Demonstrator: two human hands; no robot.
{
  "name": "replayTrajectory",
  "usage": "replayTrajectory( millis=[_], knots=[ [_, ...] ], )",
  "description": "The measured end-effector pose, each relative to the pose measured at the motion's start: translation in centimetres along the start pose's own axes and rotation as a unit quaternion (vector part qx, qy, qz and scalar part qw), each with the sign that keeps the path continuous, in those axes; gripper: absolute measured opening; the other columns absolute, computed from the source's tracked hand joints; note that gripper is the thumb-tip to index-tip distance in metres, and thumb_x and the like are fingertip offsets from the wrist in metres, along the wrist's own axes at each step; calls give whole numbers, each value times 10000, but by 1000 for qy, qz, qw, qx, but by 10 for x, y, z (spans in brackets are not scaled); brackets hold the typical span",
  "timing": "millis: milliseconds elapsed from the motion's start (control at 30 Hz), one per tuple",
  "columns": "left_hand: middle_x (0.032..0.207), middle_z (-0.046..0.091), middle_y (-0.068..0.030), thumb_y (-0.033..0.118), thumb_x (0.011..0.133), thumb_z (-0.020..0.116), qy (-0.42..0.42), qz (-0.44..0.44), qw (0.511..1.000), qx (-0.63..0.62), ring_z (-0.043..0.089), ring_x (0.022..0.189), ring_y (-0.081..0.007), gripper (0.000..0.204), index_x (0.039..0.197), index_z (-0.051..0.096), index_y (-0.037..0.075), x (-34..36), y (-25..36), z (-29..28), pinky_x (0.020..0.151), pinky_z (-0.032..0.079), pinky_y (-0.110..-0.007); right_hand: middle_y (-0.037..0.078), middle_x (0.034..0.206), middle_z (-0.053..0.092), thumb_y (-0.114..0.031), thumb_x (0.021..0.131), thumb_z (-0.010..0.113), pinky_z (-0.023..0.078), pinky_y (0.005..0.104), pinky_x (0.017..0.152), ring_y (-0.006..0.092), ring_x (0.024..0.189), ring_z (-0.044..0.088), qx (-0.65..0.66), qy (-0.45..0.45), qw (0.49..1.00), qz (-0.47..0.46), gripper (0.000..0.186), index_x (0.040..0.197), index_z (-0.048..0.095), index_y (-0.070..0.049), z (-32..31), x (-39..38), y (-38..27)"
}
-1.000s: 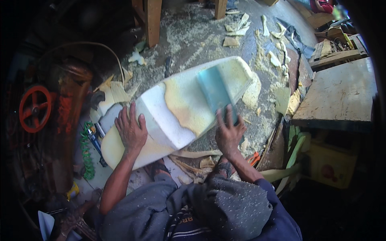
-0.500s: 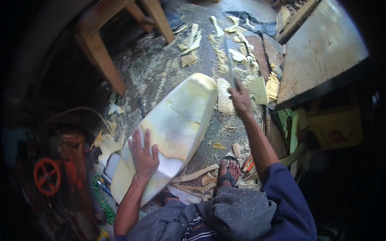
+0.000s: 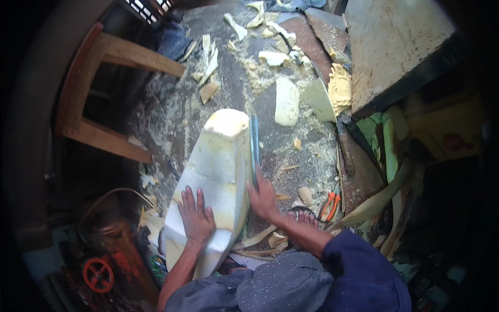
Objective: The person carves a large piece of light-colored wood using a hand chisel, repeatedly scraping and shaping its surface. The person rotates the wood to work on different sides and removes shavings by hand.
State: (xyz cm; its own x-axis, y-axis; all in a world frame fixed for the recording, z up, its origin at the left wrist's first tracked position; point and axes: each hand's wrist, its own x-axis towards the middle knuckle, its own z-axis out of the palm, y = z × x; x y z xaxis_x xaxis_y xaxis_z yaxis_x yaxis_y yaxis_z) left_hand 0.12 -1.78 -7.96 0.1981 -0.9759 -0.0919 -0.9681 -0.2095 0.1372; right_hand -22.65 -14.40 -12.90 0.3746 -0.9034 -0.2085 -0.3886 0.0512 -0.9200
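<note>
A long, tapered white and yellowish foam block (image 3: 208, 171), shaped like a seat cushion, lies in front of me. My left hand (image 3: 197, 218) rests flat on its near part with the fingers stretched out. Along the foam's right side, my right hand (image 3: 264, 199) is closed round the near end of a long, thin metal blade (image 3: 254, 138). The blade points away from me, beside the foam's right edge; its exact kind cannot be made out, and my fingers hide its grip.
Foam offcuts (image 3: 287, 101) and crumbs litter the floor. Orange-handled pliers (image 3: 330, 205) lie near my right foot (image 3: 304, 218). A wooden stool (image 3: 106, 138) stands at the left, a red handwheel (image 3: 98, 275) at lower left, and a large pale board (image 3: 395, 47) at upper right.
My right hand has drawn the blade back toward me and leftward, up to the foam's side. The foam appears turned more upright in view, my left hand still flat on it. The view has shifted.
</note>
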Motion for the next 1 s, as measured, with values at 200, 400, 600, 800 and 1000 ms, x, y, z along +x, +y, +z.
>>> replayTrajectory(
  millis=[200, 400, 600, 800, 1000],
  knots=[
    [1733, 147, -289, 276, 1043, 519, 31, 131, 991, 8, 180, 1585, -511, 735, 1702, 202, 205, 31, -6, -7, 1234, 164, -708, 296, 1570, 481, -302, 1073, 543, 392, 467, 1211, 413, 1450, 503, 70, 19, 996, 42, 663, 1618, 347, 20, -21, 6, -11],
    [1703, 237, -277, 395, 1012, 625, 53, 264, 963, -29, 186, 1592, -477, 723, 1647, 352, 183, 135, 30, -33, 1260, 140, -665, 263, 1291, 668, -374, 1089, 552, 502, 434, 1031, 356, 1199, 664, 108, 91, 979, 146, 619, 1602, 432, -49, -41, 59, -13],
    [1625, 419, -220, 603, 894, 717, -111, 139, 975, 131, 345, 1536, -425, 865, 1578, 438, 153, 267, 134, -49, 1226, 235, -678, 137, 927, 669, -399, 1085, 573, 528, 394, 826, 223, 855, 636, 77, 141, 976, 147, 609, 1573, 480, -47, -62, 46, 3],
    [1442, 631, -168, 413, 892, 675, -279, 3, 953, 122, 526, 1392, -373, 506, 1253, 744, 65, 325, 158, -38, 1156, 319, -691, 222, 1192, 690, -387, 1082, 577, 524, 409, 962, 305, 1080, 667, 104, 96, 977, 157, 601, 1554, 493, -25, -69, 13, 15],
    [1372, 674, -227, 388, 1009, 574, -60, -72, 987, -127, 555, 1376, -393, 505, 1354, 693, 39, 336, 95, -60, 1178, 392, -528, 299, 1496, 558, -328, 1102, 529, 465, 445, 1106, 399, 1324, 608, 112, 67, 988, 82, 572, 1556, 471, 16, -46, 1, 2]
  ],
)
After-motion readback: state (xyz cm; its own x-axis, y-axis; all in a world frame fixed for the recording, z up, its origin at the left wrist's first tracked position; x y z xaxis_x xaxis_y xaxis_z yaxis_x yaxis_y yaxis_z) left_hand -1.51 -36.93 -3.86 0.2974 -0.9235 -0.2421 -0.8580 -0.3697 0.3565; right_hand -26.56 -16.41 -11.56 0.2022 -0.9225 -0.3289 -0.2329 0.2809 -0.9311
